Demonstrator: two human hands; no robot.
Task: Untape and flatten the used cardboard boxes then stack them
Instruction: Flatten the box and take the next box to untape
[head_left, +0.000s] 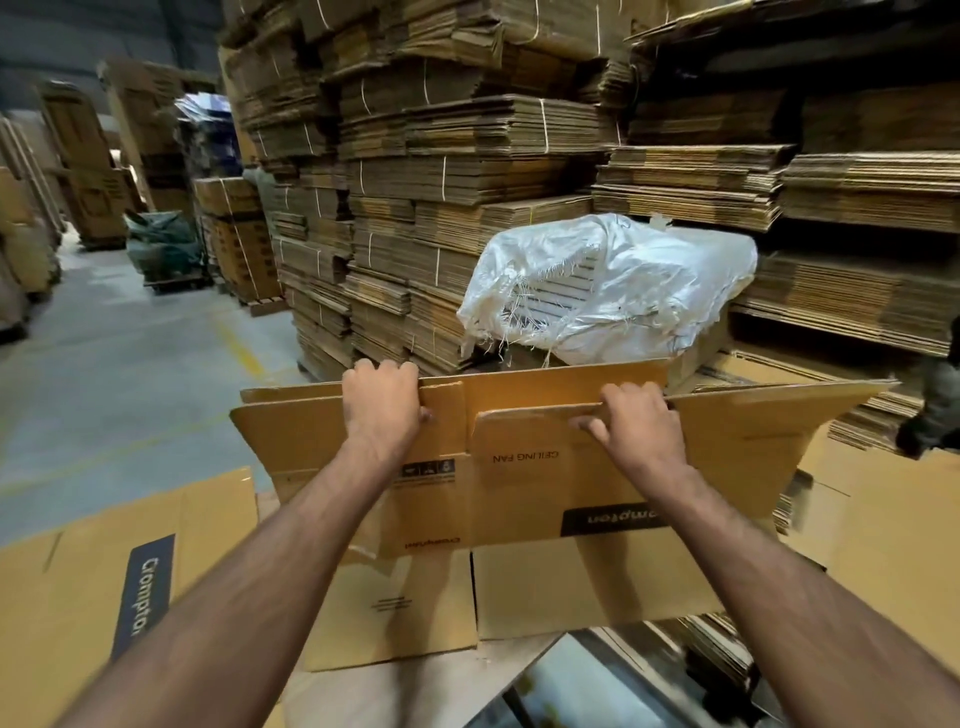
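**Flattened box held by its top edge**

A flattened yellow-brown box (519, 467) is held up on edge at the middle of the view, over other flat boxes. Its top edge is gripped by both hands. The left hand (383, 402) is closed over the edge left of centre, fingers curled behind the board and thumb pressed on the near face. The right hand (636, 423) is closed on the edge of a folded flap right of centre, fingers hooked over it and thumb laid along the near side. Both forearms are stretched forward from the bottom corners of the view.

The print on the box is seen upside down: "CEILING FAN" near the middle and a dark label (615, 518) lower right. The far right flap is spread out sideways.

A second flat box (395, 613) lies beneath the held one, and a third (104, 582) with a dark printed band lies at lower left. Behind the box, a torn white sack (613, 291) is set against tall stacks of tied, flattened cardboard (447, 171). A grey floor (130, 364) with yellow lines is seen at left.
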